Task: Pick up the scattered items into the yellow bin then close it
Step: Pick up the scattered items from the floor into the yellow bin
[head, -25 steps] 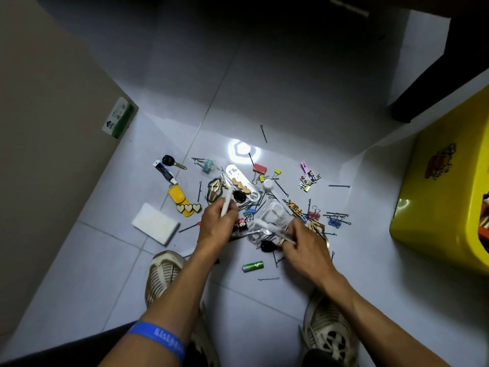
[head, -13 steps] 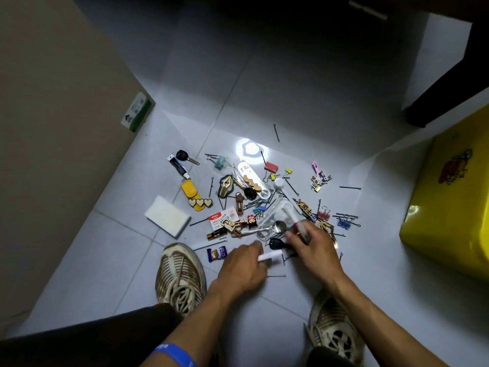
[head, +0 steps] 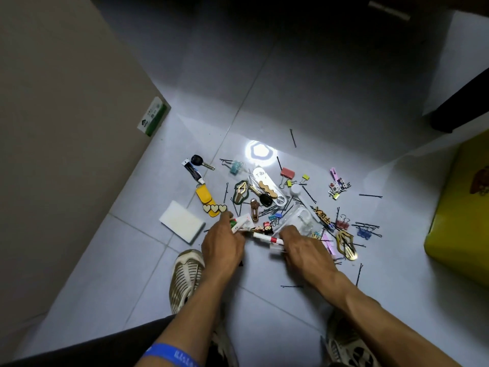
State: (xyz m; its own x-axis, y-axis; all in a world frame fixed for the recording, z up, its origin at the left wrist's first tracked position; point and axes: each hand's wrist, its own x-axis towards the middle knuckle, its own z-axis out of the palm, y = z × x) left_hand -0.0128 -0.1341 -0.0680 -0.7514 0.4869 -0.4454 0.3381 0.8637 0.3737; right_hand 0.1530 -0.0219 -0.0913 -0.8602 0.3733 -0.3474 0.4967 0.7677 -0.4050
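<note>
Just the one head cam here, wide-angle, looking forward and steeply down.

It sits above the person's knees, so both forearms run up from the bottom edge and the shoes (head: pixel 186 276) land almost straight below. The tiled floor (head: pixel 304 96) fills most of the frame, close enough to tell small clutter apart. A beige wall (head: pixel 53 128) takes the left side; the yellow bin (head: pixel 460 229) gets cropped by the right edge. The far top goes dark.
</note>
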